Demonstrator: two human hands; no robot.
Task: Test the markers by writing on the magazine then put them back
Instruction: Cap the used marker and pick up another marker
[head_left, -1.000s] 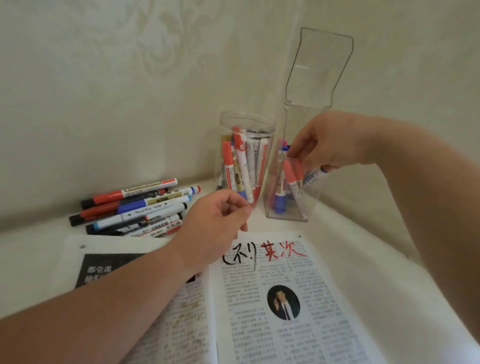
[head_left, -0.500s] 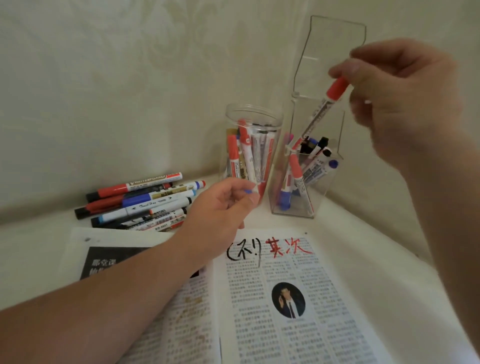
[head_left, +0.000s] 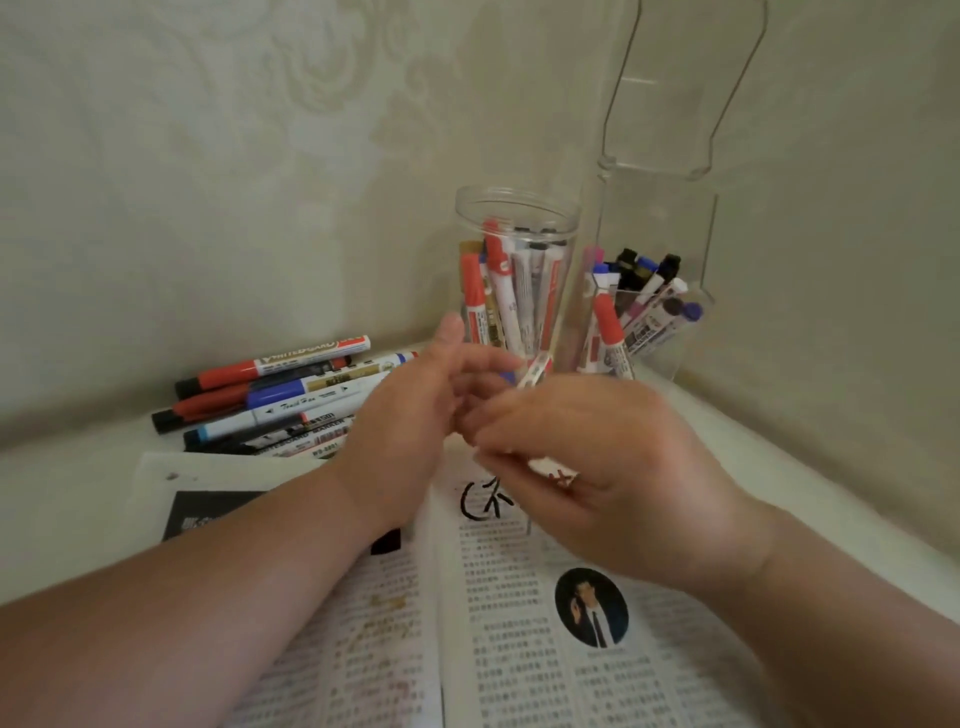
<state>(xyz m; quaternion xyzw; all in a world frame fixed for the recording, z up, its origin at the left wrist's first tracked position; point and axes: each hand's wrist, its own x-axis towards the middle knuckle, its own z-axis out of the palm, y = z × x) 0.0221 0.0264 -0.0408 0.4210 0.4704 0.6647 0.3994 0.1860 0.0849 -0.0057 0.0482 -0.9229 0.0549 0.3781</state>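
My right hand (head_left: 613, 467) is closed on a white-barrelled marker (head_left: 536, 370) above the top of the open magazine (head_left: 545, 649). The barrel sticks up out of the fist toward the jar. My left hand (head_left: 410, 410) meets it from the left, thumb raised and fingers against the marker's upper end. A small blue bit (head_left: 508, 376) shows between those fingers, but the motion blur hides their grip. Black handwriting (head_left: 480, 501) on the page is partly covered by my right hand.
A round clear jar (head_left: 519, 208) and a clear box (head_left: 670, 358) with its lid up stand in the corner, both holding markers. A pile of loose markers (head_left: 280, 400) lies to the left by the wall. Walls close in behind and on the right.
My right hand lifted a red-capped marker out of the clear box and brought it down to my left hand over the magazine. The left hand opened its fingers toward it.
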